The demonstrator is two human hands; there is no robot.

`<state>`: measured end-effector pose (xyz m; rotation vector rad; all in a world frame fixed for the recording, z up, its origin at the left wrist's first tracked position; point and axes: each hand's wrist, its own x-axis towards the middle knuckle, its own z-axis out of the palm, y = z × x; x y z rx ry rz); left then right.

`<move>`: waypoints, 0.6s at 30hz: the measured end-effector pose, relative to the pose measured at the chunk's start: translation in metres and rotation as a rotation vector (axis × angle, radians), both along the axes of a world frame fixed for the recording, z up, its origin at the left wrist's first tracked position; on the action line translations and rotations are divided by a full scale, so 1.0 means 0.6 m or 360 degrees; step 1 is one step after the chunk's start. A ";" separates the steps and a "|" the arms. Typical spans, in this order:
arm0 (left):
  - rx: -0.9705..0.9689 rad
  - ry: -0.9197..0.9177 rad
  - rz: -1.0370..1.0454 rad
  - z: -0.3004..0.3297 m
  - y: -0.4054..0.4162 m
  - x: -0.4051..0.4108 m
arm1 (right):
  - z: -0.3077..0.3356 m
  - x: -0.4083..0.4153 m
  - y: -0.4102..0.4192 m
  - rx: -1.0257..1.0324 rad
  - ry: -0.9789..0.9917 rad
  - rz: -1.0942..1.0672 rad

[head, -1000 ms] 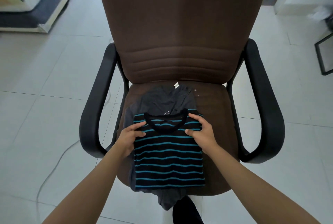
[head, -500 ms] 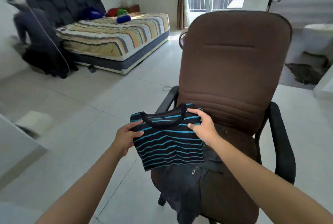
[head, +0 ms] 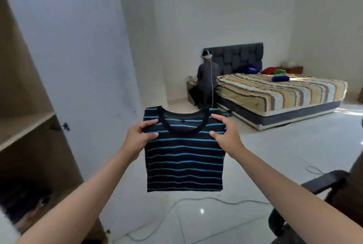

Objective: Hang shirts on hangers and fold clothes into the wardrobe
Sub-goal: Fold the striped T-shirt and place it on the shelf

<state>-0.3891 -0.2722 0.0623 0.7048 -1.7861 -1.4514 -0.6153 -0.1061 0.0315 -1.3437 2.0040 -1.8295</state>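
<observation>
Both hands held the folded striped shirt [head: 184, 157] up in the air in front of the person, above the pale tiled floor [head: 275, 165]. Its black body with blue stripes faced the camera, neckline at the top, lower edge hanging free. The left hand [head: 138, 138] had its grip closed on the shirt's left shoulder edge, thumb on the front and fingers curled behind. The right hand [head: 227, 134] pinched the opposite shoulder edge the same way, thumb across the front stripes and fingers over the top edge.

To the left stood the open wardrobe [head: 23, 106], its brown interior showing a shelf [head: 25, 128]; its pale door [head: 78, 57] stood swung outward between the wardrobe and the shirt. The shirt was near the wardrobe opening but not inside it. A dark heap lay in the wardrobe's lower part, too blurred to identify.

At the right edge a black chair armrest [head: 322, 185] showed. A white cable [head: 176, 210] trailed across the floor beneath the shirt. Further back, a bed [head: 275, 94] with a striped cover stood against the wall, and another person [head: 207, 80] crouched beside it, back to the camera.
</observation>
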 end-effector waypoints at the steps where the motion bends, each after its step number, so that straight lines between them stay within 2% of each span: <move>1: -0.0021 0.0030 0.0093 0.012 -0.010 0.038 | 0.010 0.021 -0.036 -0.0008 0.0009 0.0095; 8: -0.0097 0.0123 0.0707 0.064 -0.058 0.233 | 0.057 0.152 -0.253 -0.0105 0.0007 0.0712; 18: -0.0197 0.0179 0.1427 0.083 -0.086 0.318 | 0.111 0.235 -0.461 -0.0196 0.0127 0.1313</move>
